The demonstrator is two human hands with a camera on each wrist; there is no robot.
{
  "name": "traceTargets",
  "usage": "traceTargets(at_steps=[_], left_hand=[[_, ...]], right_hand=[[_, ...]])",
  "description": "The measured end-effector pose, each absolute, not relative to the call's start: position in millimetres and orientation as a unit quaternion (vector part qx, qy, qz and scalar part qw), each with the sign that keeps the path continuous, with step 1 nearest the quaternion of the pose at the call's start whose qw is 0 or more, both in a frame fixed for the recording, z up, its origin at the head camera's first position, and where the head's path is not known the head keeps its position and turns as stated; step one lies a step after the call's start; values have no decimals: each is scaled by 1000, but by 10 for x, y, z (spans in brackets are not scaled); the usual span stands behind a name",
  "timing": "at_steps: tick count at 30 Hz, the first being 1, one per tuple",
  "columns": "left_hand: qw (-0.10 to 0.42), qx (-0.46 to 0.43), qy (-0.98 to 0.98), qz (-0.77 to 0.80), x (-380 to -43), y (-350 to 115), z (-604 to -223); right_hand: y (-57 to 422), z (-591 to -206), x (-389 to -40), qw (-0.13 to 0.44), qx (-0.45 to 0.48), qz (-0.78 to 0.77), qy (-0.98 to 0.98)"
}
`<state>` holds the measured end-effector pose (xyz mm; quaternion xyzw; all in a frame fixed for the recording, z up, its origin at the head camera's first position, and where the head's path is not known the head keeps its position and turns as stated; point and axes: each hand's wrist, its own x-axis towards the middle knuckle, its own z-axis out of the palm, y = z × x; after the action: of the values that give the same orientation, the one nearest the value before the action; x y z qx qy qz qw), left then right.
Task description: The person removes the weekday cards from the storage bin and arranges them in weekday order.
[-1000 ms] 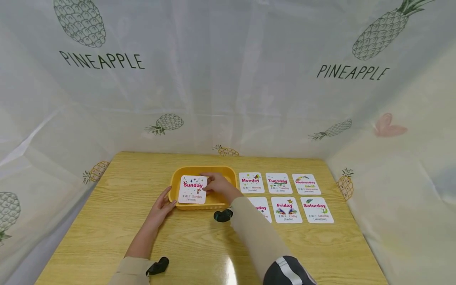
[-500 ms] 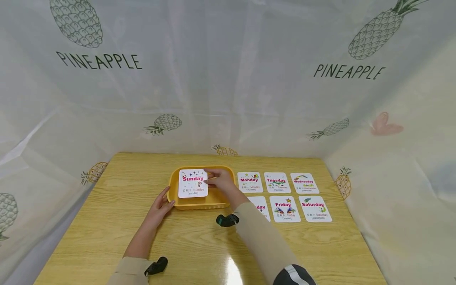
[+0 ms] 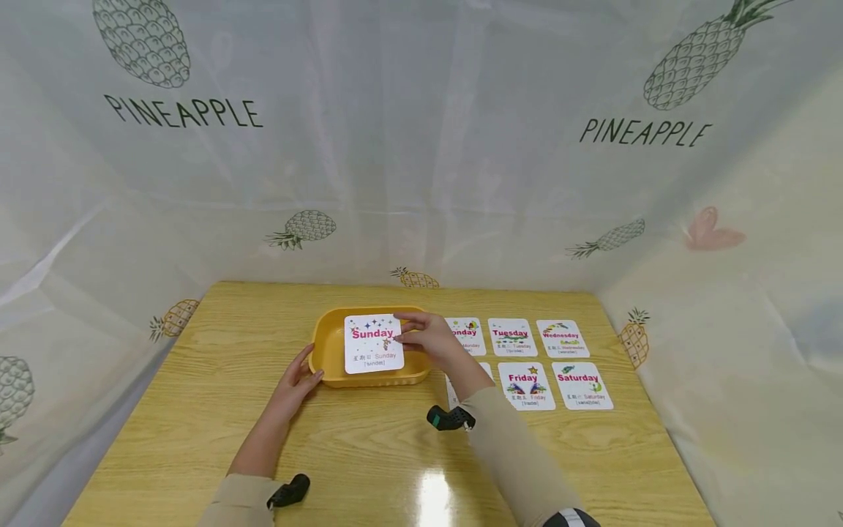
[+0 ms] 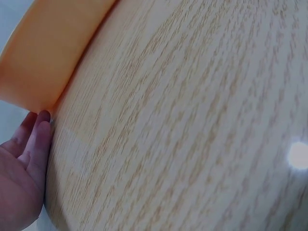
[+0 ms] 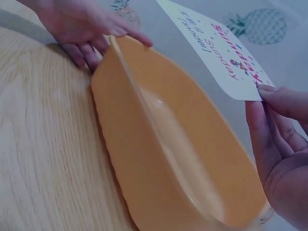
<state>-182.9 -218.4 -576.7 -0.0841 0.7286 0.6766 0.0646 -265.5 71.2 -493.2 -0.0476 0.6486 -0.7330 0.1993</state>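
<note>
A yellow plastic tray point(image 3: 369, 381) sits on the wooden table. My left hand point(image 3: 293, 388) grips its left end, thumb and fingers spread around the corner, as the right wrist view also shows. Above the tray, my right hand point(image 3: 431, 340) pinches a white square card point(image 3: 373, 348) by its right edge, between thumb and fingers. "Sunday" is printed on it in pink, with small stars and Chinese writing. Seen from the right wrist, the card point(image 5: 224, 60) is tilted and well clear of the tray's floor point(image 5: 178, 149).
To the right of the tray lie two rows of weekday cards: Monday point(image 3: 465, 337), Tuesday point(image 3: 511, 338), Wednesday point(image 3: 563, 339), then a card mostly hidden by my right forearm, Friday point(image 3: 526, 386) and Saturday point(image 3: 582, 386). A pineapple-print curtain point(image 3: 421, 168) hangs behind the table.
My right hand has lifted the Sunday card up from the tray and carried it to the right. My left hand stays at the tray's left end.
</note>
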Motion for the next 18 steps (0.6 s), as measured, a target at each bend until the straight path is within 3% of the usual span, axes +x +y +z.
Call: traceTargets(at_steps=[10, 18], left_hand=[[71, -79, 730, 675, -1822, -2172, -5747], [72, -83, 731, 673, -1836, -2179, -5751]], right_hand=[[1128, -4750, -2554, 198, -56, -686, 698], [1471, -4602, -2432, 164, -81, -671, 719]])
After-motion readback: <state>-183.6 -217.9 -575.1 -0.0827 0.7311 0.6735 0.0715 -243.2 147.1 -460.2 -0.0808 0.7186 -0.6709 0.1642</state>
